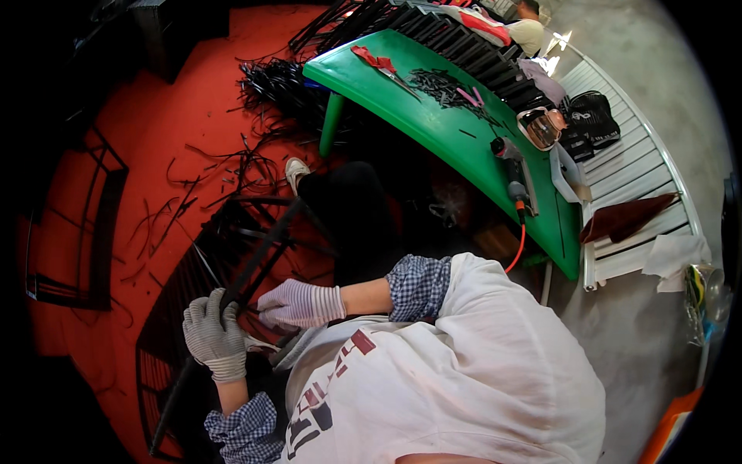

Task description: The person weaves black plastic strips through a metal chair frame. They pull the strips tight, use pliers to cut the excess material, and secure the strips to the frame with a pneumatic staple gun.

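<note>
A black frame (267, 249) with rows of thin black strips (171, 325) leans slantwise in front of my lap. My left hand (215, 332), in a grey knit glove, is wrapped round its long bar. Beside it, my right hand (303, 303), in a white and purple striped glove, has its fingers closed close to the frame. What the right fingertips hold, if anything, is hidden. My shoe (296, 172) rests on the red floor beyond the frame.
The green table (363, 58) bears red-handled scissors (384, 68), short black pieces (437, 87), a corded power tool (512, 172) and a jar (541, 127). Black strips litter the red floor (209, 100). Another frame (69, 298) lies left; a white slatted rack (645, 166) stands right. A person (527, 35) is behind.
</note>
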`<state>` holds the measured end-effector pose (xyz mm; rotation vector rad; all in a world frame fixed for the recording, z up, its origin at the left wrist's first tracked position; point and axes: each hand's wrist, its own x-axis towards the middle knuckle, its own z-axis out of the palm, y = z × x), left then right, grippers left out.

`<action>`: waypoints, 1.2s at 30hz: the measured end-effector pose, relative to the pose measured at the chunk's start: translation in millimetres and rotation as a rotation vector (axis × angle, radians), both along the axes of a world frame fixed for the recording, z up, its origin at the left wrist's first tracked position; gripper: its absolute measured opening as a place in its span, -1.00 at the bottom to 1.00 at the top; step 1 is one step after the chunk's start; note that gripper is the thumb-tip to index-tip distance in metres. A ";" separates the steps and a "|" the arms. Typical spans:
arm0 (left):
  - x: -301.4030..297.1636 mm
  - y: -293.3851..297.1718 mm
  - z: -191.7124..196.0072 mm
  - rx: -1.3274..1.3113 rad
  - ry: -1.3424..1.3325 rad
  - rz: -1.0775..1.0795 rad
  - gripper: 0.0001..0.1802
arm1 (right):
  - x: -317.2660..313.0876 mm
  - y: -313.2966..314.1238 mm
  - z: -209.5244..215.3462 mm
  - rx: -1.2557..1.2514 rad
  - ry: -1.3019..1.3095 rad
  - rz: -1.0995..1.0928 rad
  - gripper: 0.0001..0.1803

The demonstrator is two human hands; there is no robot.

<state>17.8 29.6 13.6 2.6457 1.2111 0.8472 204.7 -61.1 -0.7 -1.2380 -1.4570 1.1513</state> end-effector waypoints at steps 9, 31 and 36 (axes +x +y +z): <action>-13.8 4.7 -5.7 0.085 0.041 -0.082 -0.62 | 9.1 -3.5 50.6 -0.430 0.251 0.043 -0.77; -0.3 38.2 -23.7 0.390 0.017 0.046 -0.65 | 239.7 -160.5 29.6 0.000 -1.326 -0.397 -0.88; -5.0 14.0 -32.3 0.312 0.030 0.061 -0.68 | 94.6 -1.8 72.0 0.624 -0.915 -0.128 -0.75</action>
